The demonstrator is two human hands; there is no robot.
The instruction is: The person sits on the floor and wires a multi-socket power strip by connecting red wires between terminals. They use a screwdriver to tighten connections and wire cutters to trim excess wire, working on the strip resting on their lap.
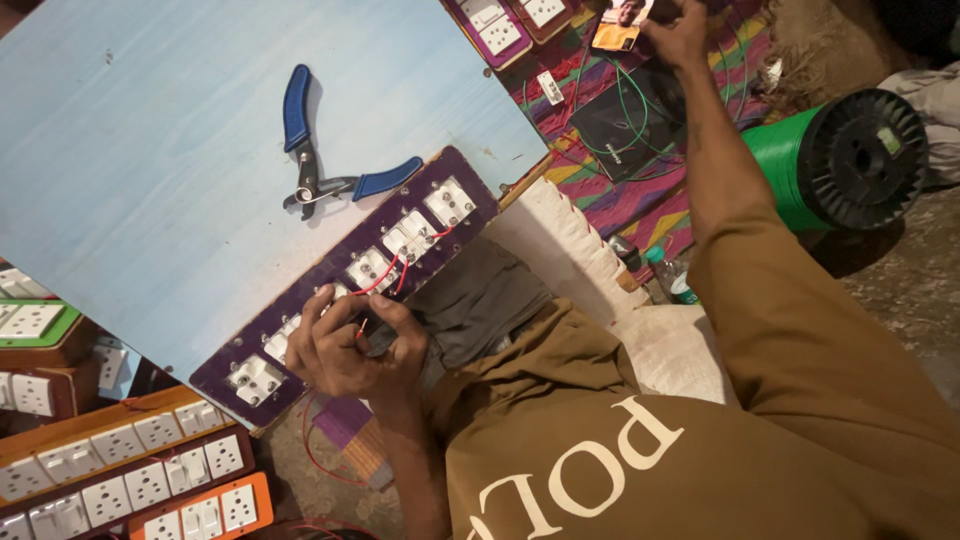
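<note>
while the left hand (352, 350) curls its fingers round a red wire (385, 278) at the near edge of a purple switch board (350, 275), the right hand (678, 35) is stretched far out to the top of the view, fingers closed about a phone (620, 22) with a lit screen. the board lies face down on a pale blue table (150, 170), its white socket backs in a row linked by red wire loops. blue-handled pliers (320, 160) lie just beside the board on the table, apart from both hands. a green wire spool (840, 160) sits to the right of the outstretched arm, and loose green wire (620, 120) trails over a patterned mat beneath it. finished orange and brown socket boards (130, 470) are stacked at lower left, well apart from the hands
</note>
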